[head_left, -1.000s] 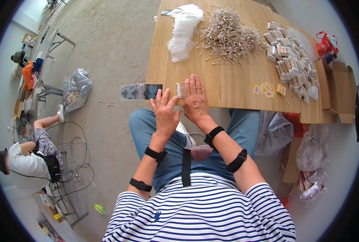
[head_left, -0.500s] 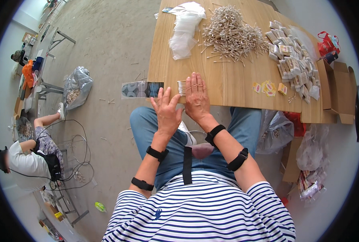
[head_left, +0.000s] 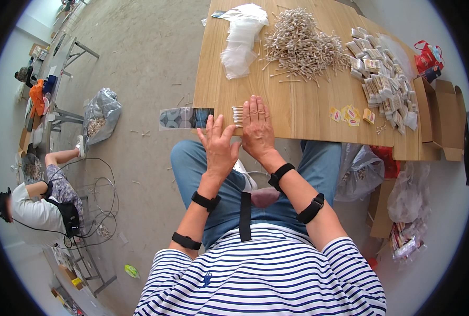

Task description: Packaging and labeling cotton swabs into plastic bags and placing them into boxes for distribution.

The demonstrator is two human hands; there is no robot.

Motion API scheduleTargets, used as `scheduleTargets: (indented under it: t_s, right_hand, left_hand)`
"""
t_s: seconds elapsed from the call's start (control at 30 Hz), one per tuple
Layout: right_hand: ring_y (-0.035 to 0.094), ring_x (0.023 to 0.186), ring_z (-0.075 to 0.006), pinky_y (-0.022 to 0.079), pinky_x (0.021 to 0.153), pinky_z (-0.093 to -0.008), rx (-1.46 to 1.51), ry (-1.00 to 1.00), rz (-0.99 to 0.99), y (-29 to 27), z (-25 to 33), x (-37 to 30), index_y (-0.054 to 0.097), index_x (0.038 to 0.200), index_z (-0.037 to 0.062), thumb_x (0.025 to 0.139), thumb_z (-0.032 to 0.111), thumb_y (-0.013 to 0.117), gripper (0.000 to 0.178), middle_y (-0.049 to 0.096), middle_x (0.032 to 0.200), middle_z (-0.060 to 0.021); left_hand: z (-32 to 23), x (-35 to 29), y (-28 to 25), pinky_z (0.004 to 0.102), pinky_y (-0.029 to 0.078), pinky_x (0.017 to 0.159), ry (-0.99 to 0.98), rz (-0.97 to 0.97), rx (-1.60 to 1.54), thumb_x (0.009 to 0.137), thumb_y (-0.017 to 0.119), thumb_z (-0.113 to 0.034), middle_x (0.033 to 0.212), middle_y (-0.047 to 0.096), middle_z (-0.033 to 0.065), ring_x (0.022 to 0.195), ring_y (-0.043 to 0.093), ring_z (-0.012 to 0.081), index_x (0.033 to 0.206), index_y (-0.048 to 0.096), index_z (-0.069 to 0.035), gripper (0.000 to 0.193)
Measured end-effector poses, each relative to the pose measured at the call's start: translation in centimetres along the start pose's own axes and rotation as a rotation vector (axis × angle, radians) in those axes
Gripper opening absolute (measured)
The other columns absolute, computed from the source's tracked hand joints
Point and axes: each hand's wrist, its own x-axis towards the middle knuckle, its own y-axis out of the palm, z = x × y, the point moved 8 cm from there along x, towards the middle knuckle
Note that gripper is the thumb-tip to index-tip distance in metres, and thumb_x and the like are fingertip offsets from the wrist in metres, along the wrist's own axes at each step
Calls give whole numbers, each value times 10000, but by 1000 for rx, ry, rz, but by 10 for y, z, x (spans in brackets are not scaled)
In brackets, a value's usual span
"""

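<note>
A short row of cotton swabs [head_left: 237, 116] lies side by side on the wooden table [head_left: 297, 118] near its front edge. My right hand [head_left: 258, 129] rests flat along the row's right side, its fingers stretched out and close together. To the left of the row is my left hand [head_left: 220, 145], fingers spread, with its fingertips at the table edge near the lower ends of the swabs. Nothing is gripped in either hand. Left of the swabs, a dark patterned strip [head_left: 176, 118] juts out past the table's left edge.
Beyond my hands lie a large heap of loose swabs [head_left: 303, 45] and a stack of clear bags [head_left: 240, 45]. Packed swab bundles [head_left: 384, 84] and yellow cards [head_left: 350, 115] are on the right, beside a cardboard box [head_left: 440, 116]. A person [head_left: 40, 210] sits at far left.
My hands have barely moved and still flank the row of swabs. At far left, the seated person's head has shifted slightly.
</note>
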Motion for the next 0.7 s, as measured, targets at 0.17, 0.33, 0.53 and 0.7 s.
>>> scheduleTargets:
  t_s: [0.17, 0.33, 0.53, 0.7]
  right_hand:
    - [261, 1491, -417, 189, 1238, -485, -35, 3, 45, 0, 1, 0, 349, 1474, -86, 799, 146, 676, 785, 315, 1561, -283]
    - [261, 1491, -417, 191, 1238, -486, -46, 1, 39, 2, 1, -1, 350, 1474, -84, 781, 146, 684, 802, 316, 1562, -282]
    - [257, 1493, -416, 190, 1239, -482, -36, 6, 43, 2, 1, 0, 352, 1474, -83, 780, 142, 680, 799, 317, 1560, -281]
    - [260, 1492, -417, 188, 1240, -480, -14, 8, 45, 0, 0, -1, 354, 1469, -90, 794, 125, 664, 772, 320, 1555, -288]
  left_hand:
    - [0, 9, -2, 688, 105, 1166, 7, -11, -8, 733, 789, -173, 1487, 445, 209, 1477, 275, 407, 1264, 653, -81, 556]
    - [0, 10, 1, 679, 108, 1169, -4, 2, 3, 730, 818, -178, 1494, 443, 194, 1482, 275, 396, 1266, 651, -82, 570]
    - [0, 7, 1, 687, 108, 1165, 0, 12, 0, 728, 821, -175, 1498, 437, 192, 1482, 273, 397, 1259, 645, -82, 567]
    - [-1, 10, -1, 696, 91, 1161, 19, 1, -19, 773, 744, -160, 1490, 445, 202, 1478, 275, 403, 1265, 634, -61, 514]
